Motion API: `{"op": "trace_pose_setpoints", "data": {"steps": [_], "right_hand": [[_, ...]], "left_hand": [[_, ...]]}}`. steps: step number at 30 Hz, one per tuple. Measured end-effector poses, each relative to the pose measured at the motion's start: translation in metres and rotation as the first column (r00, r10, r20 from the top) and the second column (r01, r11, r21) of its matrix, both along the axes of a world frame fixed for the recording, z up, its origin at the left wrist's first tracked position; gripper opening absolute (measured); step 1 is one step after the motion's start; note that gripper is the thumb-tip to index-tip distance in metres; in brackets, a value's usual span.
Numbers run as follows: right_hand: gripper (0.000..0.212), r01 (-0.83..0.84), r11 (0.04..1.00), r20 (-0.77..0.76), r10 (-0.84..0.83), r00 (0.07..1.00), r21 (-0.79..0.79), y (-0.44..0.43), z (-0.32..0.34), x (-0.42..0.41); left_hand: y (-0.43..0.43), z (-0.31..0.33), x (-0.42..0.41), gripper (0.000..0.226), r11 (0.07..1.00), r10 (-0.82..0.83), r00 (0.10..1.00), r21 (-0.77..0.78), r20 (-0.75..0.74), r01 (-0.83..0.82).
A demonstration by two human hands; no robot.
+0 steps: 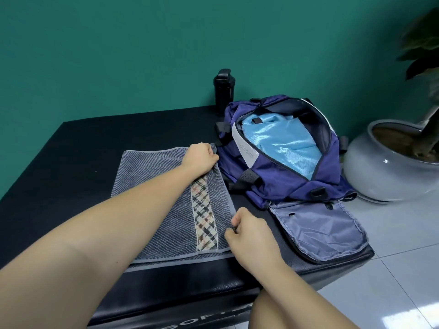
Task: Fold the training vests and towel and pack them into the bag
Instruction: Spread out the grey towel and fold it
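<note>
A grey striped towel with a plaid band lies flat on the black padded bench. My left hand grips the towel's far right corner. At the near right edge, my right hand pinches the towel's hem. Just right of the towel sits the navy bag, unzipped, with shiny light blue vest fabric folded inside. Its grey-lined flap hangs open toward the bench's near right corner.
A black bottle stands behind the bag against the green wall. A grey plant pot sits on the tiled floor right of the bench. My knee shows at the bottom edge.
</note>
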State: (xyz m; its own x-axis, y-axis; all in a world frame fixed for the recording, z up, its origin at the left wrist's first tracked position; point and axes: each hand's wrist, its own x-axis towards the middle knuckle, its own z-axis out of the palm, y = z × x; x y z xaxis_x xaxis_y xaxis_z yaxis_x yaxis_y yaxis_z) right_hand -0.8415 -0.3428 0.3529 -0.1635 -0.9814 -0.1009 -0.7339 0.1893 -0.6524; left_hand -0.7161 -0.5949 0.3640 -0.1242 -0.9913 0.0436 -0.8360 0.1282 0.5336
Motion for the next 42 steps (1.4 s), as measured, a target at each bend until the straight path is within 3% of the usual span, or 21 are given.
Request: {"op": "trace_pose_setpoints", "data": {"steps": [8,10,12,14,17,20,24,28,33,36,42], "right_hand": [[0.013,0.062,0.998,-0.003,-0.062,0.998,0.017,-0.001,0.006,-0.011],[0.019,0.045,0.999,-0.087,-0.042,0.995,0.026,0.001,0.006,-0.013],[0.031,0.035,0.999,-0.189,-0.031,0.982,0.018,0.003,0.007,-0.014],[0.042,0.045,0.999,-0.228,-0.041,0.973,0.012,0.005,0.009,-0.016],[0.055,0.044,0.998,-0.214,-0.031,0.976,0.056,0.005,0.009,-0.018],[0.057,0.021,0.996,-0.241,0.0,0.97,0.084,0.003,0.01,-0.017],[0.045,0.01,0.995,-0.187,0.009,0.982,0.103,0.0,0.011,-0.016],[0.031,0.007,0.998,-0.139,0.002,0.99,0.07,-0.001,0.011,-0.013],[0.05,-0.012,0.999,-0.227,0.024,0.974,0.053,-0.001,0.016,-0.002],[0.044,-0.012,0.998,-0.199,0.025,0.98,0.066,-0.002,0.016,0.001],[0.03,0.015,1.0,-0.05,-0.014,0.999,0.02,-0.007,0.015,-0.004]], "left_hand": [[-0.009,0.0,0.003,0.035,0.999,0.019,0.999,0.033,-0.05,-0.017],[-0.012,0.001,0.007,0.023,0.999,-0.032,0.999,0.039,-0.037,0.033],[-0.014,0.006,0.014,0.009,0.991,-0.123,0.99,-0.043,0.076,0.126],[-0.017,0.008,0.02,0.011,0.953,-0.26,0.938,-0.097,0.228,0.287],[-0.021,0.009,0.027,0.031,0.849,-0.46,0.773,-0.039,0.436,0.527],[-0.021,0.012,0.03,0.044,0.794,-0.516,0.698,-0.028,0.496,0.607],[-0.013,0.018,0.023,0.041,0.712,-0.565,0.601,-0.035,0.565,0.701],[-0.008,0.028,0.015,0.03,0.659,-0.566,0.487,0.01,0.665,0.752],[-0.003,0.032,0.012,0.023,0.637,-0.534,0.389,0.055,0.751,0.769],[-0.001,0.033,0.012,0.02,0.646,-0.508,0.344,0.086,0.79,0.758],[0.0,0.037,0.012,0.042,0.684,-0.47,0.281,0.144,0.837,0.715]]}}
